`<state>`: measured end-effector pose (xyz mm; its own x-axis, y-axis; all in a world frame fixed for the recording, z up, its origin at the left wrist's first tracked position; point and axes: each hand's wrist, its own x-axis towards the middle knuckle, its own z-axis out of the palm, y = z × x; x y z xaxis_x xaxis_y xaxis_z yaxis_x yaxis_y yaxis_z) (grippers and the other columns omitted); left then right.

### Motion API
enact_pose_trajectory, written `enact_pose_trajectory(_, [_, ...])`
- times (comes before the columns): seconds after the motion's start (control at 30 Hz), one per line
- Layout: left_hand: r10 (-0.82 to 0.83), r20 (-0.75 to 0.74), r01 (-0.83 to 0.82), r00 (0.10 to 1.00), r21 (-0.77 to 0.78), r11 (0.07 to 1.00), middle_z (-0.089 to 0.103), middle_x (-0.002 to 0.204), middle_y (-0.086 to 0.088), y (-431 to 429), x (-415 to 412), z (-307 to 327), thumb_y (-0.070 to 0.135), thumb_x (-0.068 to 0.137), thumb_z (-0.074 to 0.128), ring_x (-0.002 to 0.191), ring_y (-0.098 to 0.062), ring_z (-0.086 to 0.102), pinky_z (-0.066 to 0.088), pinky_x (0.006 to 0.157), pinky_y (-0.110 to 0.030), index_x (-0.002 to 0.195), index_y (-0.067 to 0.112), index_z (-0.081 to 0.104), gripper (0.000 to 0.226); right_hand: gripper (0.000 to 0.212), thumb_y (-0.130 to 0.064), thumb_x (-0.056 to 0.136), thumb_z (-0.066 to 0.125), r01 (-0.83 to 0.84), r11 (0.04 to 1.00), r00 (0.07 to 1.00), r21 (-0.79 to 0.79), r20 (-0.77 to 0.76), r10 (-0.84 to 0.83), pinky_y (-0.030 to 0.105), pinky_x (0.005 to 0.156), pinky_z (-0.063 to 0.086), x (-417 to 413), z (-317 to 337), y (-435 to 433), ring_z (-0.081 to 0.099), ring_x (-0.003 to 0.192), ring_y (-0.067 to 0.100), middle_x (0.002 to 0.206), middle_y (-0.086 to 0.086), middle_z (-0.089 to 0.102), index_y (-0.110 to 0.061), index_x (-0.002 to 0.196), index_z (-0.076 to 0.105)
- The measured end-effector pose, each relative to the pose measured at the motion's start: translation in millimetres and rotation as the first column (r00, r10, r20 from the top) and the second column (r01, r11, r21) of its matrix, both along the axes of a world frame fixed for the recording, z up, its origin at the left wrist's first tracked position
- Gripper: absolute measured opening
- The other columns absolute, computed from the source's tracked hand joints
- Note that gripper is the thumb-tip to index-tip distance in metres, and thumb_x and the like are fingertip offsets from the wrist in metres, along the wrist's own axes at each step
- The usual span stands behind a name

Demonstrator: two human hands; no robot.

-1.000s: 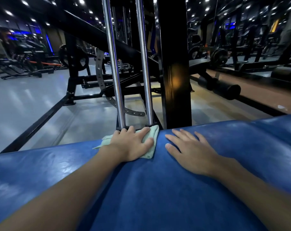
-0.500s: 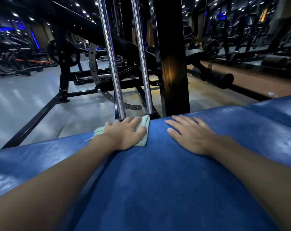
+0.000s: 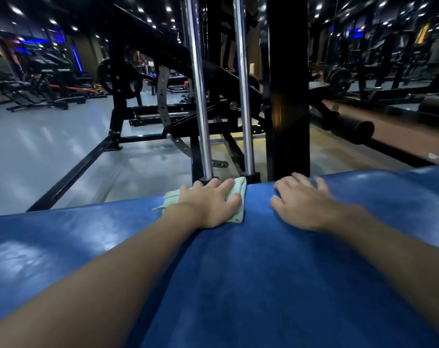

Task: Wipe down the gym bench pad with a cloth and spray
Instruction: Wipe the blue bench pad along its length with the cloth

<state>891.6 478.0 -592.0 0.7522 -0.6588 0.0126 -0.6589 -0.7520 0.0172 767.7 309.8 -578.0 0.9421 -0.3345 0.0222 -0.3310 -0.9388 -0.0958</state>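
Head view, stage: wiping under way, mid-task by my judgement; left hand [image 3: 208, 204] presses the pale green cloth [image 3: 239, 188] against the far edge of the blue bench pad [image 3: 263, 272]
Left fingers: straight, spread flat over the cloth, not curled round it
Right hand [image 3: 304, 204]: palm down on bare pad near the cloth, fingers straight, holding nothing — likely bracing
Done: cannot tell which parts are wiped; the sheen at left may be light or moisture
Left to do: probably the near expanse and both sides; no spray bottle in view
Surface: smooth padded vinyl, faintly mottled
Room: dim gym — two chrome guide rods [image 3: 199, 96] and a black upright [image 3: 288, 84] just beyond the pad, grey floor [image 3: 50, 146], machines behind
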Motion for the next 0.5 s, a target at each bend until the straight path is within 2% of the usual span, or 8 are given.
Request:
enact_pose_trajectory(0.1, [-0.011,-0.007,0.011,1.000,-0.006,1.000,0.035,0.152,0.003,24,9,-1,0.060,0.097,0.015,0.130,-0.035,0.041,0.026,0.102,-0.054,0.150,0.042,0.019,0.056,0.055,-0.046,0.102,0.022,-0.069,0.993,0.998,0.097,0.014,0.068,0.050,0.121,-0.002,16,-6,44,0.002,0.150,0.009,0.164,-0.010,0.011,-0.033,0.154,0.019])
enact_pose_trajectory(0.17, [0.018,-0.030,-0.018,0.999,-0.001,1.000,0.035,0.153,0.003,53,22,0,0.061,0.097,0.014,0.130,-0.034,0.041,0.027,0.104,-0.053,0.151,0.043,0.017,0.057,0.056,-0.052,0.101,0.019,-0.075,0.992,0.997,0.100,-0.029,0.078,0.049,0.121,-0.005,21,-15,57,-0.003,0.151,0.007,0.165,-0.014,0.003,-0.040,0.155,0.014])
enact_pose_trajectory(0.3, [0.079,-0.016,-0.078,0.997,0.048,0.996,0.038,0.150,0.002,103,42,1,0.061,0.096,0.011,0.130,-0.033,0.042,0.028,0.102,-0.055,0.146,0.041,0.024,0.056,0.054,-0.049,0.101,0.015,-0.007,1.000,0.997,0.026,-0.071,0.009,0.054,0.119,-0.005,25,-15,62,-0.004,0.151,0.010,0.165,-0.012,0.001,-0.039,0.154,0.014])
enact_pose_trajectory(0.37, [0.040,-0.012,-0.040,0.999,0.042,0.998,0.041,0.147,0.001,94,39,2,0.059,0.096,0.013,0.128,-0.033,0.042,0.029,0.098,-0.057,0.140,0.035,0.031,0.053,0.052,-0.046,0.103,0.016,-0.015,0.998,0.999,0.065,-0.042,0.018,0.053,0.120,-0.005,29,-13,80,-0.003,0.152,0.012,0.166,-0.009,0.003,-0.035,0.153,0.020])
enact_pose_trajectory(0.43, [-0.023,-0.019,0.023,1.000,0.022,0.999,0.038,0.150,0.000,78,32,1,0.056,0.097,0.015,0.132,-0.032,0.039,0.027,0.097,-0.058,0.144,0.033,0.029,0.054,0.051,-0.048,0.103,0.016,-0.038,0.990,0.999,0.134,0.018,0.036,0.050,0.121,-0.005,32,-16,101,0.000,0.151,0.009,0.165,-0.013,0.006,-0.040,0.153,0.019])
enact_pose_trajectory(0.5, [-0.055,-0.026,0.056,0.998,0.019,0.998,0.035,0.153,0.000,75,31,1,0.056,0.098,0.015,0.135,-0.034,0.037,0.025,0.099,-0.058,0.149,0.035,0.023,0.056,0.051,-0.049,0.103,0.015,-0.054,0.993,0.999,0.109,0.008,0.054,0.049,0.121,-0.005,31,-21,112,-0.001,0.151,0.009,0.164,-0.016,0.005,-0.043,0.154,0.015])
